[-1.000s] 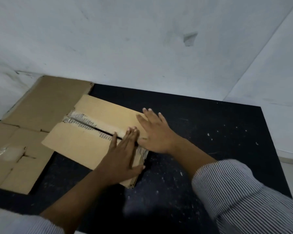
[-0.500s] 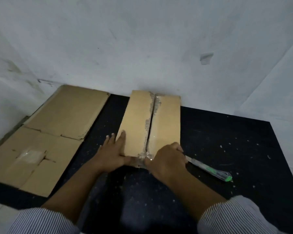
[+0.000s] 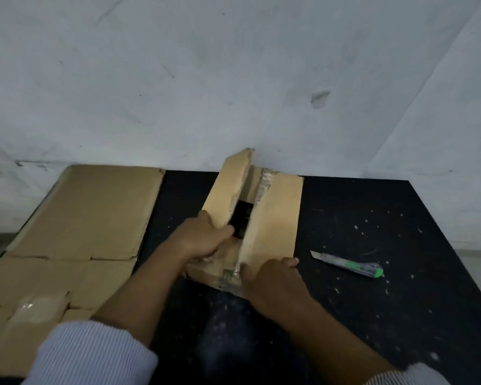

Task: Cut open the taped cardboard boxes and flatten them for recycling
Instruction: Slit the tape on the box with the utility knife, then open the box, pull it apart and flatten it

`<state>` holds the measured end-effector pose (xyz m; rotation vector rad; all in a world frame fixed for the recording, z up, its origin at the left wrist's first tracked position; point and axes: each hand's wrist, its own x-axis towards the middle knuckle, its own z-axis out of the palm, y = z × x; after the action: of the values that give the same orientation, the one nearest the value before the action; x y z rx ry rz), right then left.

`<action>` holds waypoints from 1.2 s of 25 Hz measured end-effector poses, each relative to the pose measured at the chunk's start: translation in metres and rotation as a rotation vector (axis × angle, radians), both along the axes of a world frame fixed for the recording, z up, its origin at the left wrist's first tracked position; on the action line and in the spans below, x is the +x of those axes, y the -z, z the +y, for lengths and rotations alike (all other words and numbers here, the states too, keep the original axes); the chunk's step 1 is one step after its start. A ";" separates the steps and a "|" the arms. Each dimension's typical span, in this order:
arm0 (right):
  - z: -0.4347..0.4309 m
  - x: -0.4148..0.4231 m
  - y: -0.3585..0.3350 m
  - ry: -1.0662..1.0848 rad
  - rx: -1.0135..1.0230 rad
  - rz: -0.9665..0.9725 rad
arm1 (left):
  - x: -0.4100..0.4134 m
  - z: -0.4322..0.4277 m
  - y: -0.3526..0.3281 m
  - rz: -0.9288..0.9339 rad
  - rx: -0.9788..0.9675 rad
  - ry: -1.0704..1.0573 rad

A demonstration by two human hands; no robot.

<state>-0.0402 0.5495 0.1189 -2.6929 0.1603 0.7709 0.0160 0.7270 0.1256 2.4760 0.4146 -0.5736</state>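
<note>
A small cardboard box point(image 3: 278, 218) lies on the black table point(image 3: 372, 301) with its far end near the wall. Torn clear tape runs along its slit top seam. My left hand point(image 3: 203, 240) grips the left top flap point(image 3: 228, 190) and holds it tilted up, showing the dark inside. Curled over the near right corner of the box is my right hand point(image 3: 270, 276), which grips the right flap's near edge. A utility knife point(image 3: 347, 263) with a green end lies on the table to the right of the box, blade out, touched by neither hand.
A flattened cardboard box point(image 3: 75, 226) covers the table's left part, with a patch of clear tape near its front. A white wall stands directly behind the table. White crumbs speckle the black surface.
The box was turned lengthwise toward the wall. My left hand went from lying flat on the cardboard to lifting the left flap. The knife came into view on the right.
</note>
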 end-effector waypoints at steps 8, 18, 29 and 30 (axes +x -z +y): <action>0.051 0.045 0.021 0.081 -0.085 -0.109 | -0.030 0.122 -0.024 -0.291 -0.314 -0.088; 0.046 0.032 -0.013 0.032 0.475 -0.398 | -0.031 0.093 0.052 -0.184 0.234 0.238; -0.025 0.045 0.005 -0.241 -0.452 -0.290 | -0.019 0.081 0.067 -0.543 0.390 0.607; -0.022 0.045 0.011 -0.177 -0.256 -0.258 | -0.016 0.082 0.063 -0.590 0.389 0.577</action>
<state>0.0052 0.5278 0.1077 -3.0522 -0.0461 0.4680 -0.0002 0.8087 0.0628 2.9785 -0.4767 0.0668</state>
